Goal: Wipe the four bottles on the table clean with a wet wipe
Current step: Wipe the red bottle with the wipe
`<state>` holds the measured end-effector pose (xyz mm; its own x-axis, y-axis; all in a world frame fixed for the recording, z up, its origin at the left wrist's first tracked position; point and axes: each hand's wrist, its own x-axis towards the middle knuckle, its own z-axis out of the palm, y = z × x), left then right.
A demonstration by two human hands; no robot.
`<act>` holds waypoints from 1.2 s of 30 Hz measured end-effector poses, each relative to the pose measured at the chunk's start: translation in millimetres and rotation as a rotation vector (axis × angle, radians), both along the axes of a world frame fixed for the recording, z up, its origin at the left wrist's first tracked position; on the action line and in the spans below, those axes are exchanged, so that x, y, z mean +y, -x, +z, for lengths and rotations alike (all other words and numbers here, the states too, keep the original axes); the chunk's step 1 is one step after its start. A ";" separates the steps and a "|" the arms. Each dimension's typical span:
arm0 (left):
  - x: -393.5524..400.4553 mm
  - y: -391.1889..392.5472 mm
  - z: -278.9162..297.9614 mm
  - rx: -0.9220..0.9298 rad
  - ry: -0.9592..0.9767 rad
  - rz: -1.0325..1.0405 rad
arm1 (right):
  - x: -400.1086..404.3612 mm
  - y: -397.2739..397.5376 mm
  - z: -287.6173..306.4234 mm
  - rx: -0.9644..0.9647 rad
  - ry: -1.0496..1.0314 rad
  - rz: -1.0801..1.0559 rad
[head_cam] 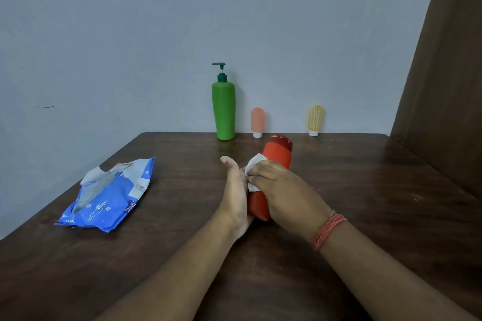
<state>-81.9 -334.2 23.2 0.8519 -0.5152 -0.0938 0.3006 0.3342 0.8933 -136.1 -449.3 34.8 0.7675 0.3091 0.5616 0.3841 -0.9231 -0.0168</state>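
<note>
A red bottle is held tilted above the middle of the table, its cap end pointing away from me. My left hand cradles its lower end from the left, thumb raised. My right hand wraps over the bottle's middle and presses a white wet wipe against it. A tall green pump bottle stands upright at the table's far edge. Beside it stand a small pink tube and a small yellow tube, both cap down against the wall.
A blue pack of wet wipes lies on the left of the dark wooden table, its flap torn open. A grey wall runs behind the table. A brown curtain hangs at the right.
</note>
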 end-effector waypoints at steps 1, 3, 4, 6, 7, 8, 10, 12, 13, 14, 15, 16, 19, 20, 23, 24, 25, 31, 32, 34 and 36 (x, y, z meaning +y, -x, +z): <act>0.9 0.1 1.4 0.051 0.023 -0.003 | 0.1 0.4 -0.8 0.000 0.003 0.009; 0.8 -2.3 2.1 0.135 0.067 0.002 | 0.6 -0.1 -4.6 0.018 -0.002 0.028; 1.3 -5.2 1.8 0.170 0.096 0.011 | 0.8 -0.6 -6.8 0.033 -0.011 0.049; 4.7 -12.1 2.2 0.223 0.135 0.044 | 3.4 0.8 -9.5 0.072 -0.022 0.111; 7.6 -15.9 2.4 0.228 0.140 0.051 | 4.2 1.3 -10.8 0.090 -0.016 0.149; 10.3 -18.4 2.6 0.215 0.136 0.050 | 4.4 1.9 -11.8 0.101 -0.006 0.191; 13.6 -18.4 4.2 0.182 0.107 0.048 | 3.4 4.8 -10.1 0.109 0.022 0.248; 12.0 -16.1 5.4 0.155 0.109 0.063 | 0.4 6.7 -6.1 0.033 0.010 0.245; 10.2 -15.4 5.9 0.142 0.115 0.080 | -0.6 7.9 -3.1 -0.022 -0.021 0.221; 8.9 -15.9 5.8 0.127 0.119 0.101 | -1.5 8.7 -0.7 -0.074 -0.054 0.195; 8.8 -16.6 6.1 0.115 0.121 0.123 | -2.6 8.9 -0.1 -0.109 -0.070 0.177; 9.6 -18.0 6.4 0.105 0.130 0.132 | -3.3 9.0 -0.8 -0.125 -0.061 0.173; 13.2 -18.3 5.8 0.082 0.140 0.112 | -6.0 8.7 -5.7 -0.111 -0.016 0.205; 12.7 -16.8 4.6 0.060 0.136 0.091 | -8.2 7.0 -5.0 -0.129 -0.033 0.189; 6.3 -8.1 1.5 -0.065 0.056 0.003 | -15.8 0.3 3.6 -0.261 -0.133 0.041; 4.0 -5.3 0.7 -0.108 0.017 -0.030 | -20.0 -2.5 6.1 -0.317 -0.174 -0.020; 1.8 -3.2 -0.8 -0.142 -0.016 -0.066 | -26.0 -4.9 8.0 -0.365 -0.225 -0.077; -6.2 2.8 -4.3 -0.244 -0.088 -0.151 | -41.6 -4.7 3.0 -0.353 -0.351 -0.236; -5.0 1.7 -4.2 -0.253 -0.088 -0.141 | -38.6 -4.1 1.9 -0.340 -0.272 -0.187; -3.8 0.9 -4.1 -0.273 -0.114 -0.139 | -37.9 -4.2 4.3 -0.359 -0.183 -0.115; -3.9 2.9 -4.6 -0.309 -0.159 -0.166 | -42.5 -8.0 10.2 -0.419 -0.254 -0.132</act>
<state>-84.8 -338.1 18.6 0.7590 -0.6479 0.0643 0.0473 0.1533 0.9870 -128.1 -491.8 45.0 0.4832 0.0388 0.8747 0.2866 -0.9510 -0.1162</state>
